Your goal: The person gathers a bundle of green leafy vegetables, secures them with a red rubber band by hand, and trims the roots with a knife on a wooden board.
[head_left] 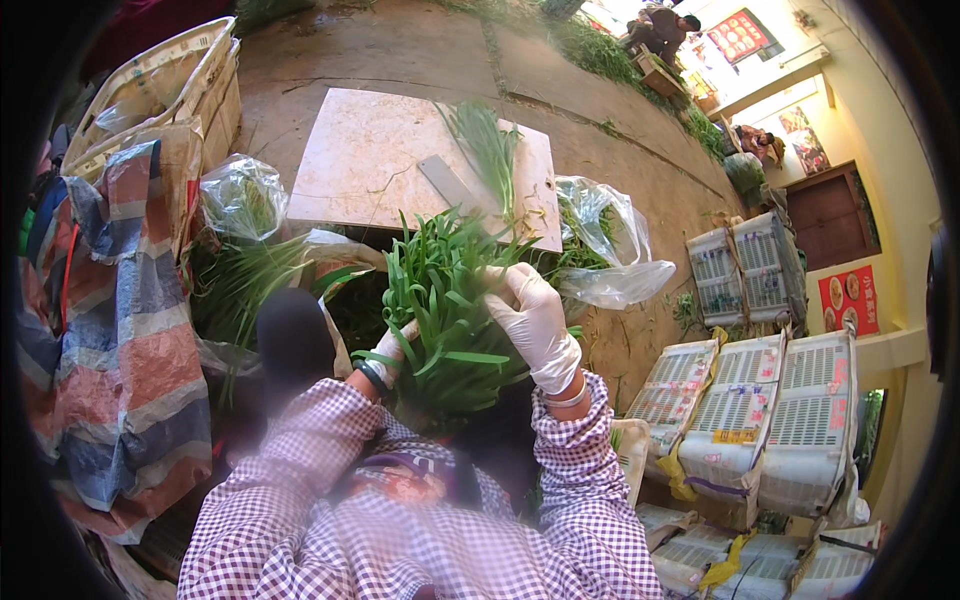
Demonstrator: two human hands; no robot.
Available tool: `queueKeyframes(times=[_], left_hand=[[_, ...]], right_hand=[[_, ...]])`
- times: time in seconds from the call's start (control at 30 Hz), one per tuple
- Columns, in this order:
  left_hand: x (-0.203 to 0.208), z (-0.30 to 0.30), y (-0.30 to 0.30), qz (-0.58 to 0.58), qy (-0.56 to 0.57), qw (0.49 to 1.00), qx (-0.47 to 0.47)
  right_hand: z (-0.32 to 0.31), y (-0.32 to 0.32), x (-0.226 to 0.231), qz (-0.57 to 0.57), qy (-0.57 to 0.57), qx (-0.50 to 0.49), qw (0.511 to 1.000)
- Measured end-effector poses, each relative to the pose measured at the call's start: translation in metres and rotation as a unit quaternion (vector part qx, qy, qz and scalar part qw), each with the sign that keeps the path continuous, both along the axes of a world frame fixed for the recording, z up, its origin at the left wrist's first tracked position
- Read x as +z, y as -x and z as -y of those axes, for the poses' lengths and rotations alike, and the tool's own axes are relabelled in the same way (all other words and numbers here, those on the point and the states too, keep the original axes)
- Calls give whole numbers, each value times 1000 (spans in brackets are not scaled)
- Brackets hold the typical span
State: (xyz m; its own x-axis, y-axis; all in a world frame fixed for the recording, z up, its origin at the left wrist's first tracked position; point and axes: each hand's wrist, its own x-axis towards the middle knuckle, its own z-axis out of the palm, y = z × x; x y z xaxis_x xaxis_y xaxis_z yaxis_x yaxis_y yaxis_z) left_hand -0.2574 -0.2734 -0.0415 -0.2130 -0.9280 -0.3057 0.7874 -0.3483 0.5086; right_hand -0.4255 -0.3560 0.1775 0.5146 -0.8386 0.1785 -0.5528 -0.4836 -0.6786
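A thick bunch of long-leaved greens [440, 310] stands in front of my chest, its leaves fanning upward and partly blurred. My left hand [390, 350], in a pale glove with a dark bangle at the wrist, is wrapped round the bunch's left side; the leaves hide most of its fingers. On the opposite side, my right hand [535, 315], in a white glove, has its fingers curled together and pinches at the outer leaves. Beyond the bunch is a low pale board [355, 150], bearing a flat grey metal blade [443, 181] and a loose bundle of thin greens [490, 155].
Clear plastic bags of greens flank the board, one at left [243, 200] and one at right [605, 240]. A striped woven sheet [125, 370] hangs by a plastic crate [190, 75] on the left. Stacked white crates [735, 410] stand at right. Other people [665, 30] sit far off.
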Motion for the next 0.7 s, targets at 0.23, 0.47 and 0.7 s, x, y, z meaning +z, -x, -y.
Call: queueKeyframes(times=[0.23,0.47,0.7], left_hand=[[-13,3,-2,-9,8,1000,-2],[-7,5,2,-42,-16,999,-12],[12,1,1,-61,-19,998,-24]], right_hand=[[2,-4,9,-17,-56,28,998],[8,2,5,-42,4,55,998],[10,1,15,-90,85,94,988]])
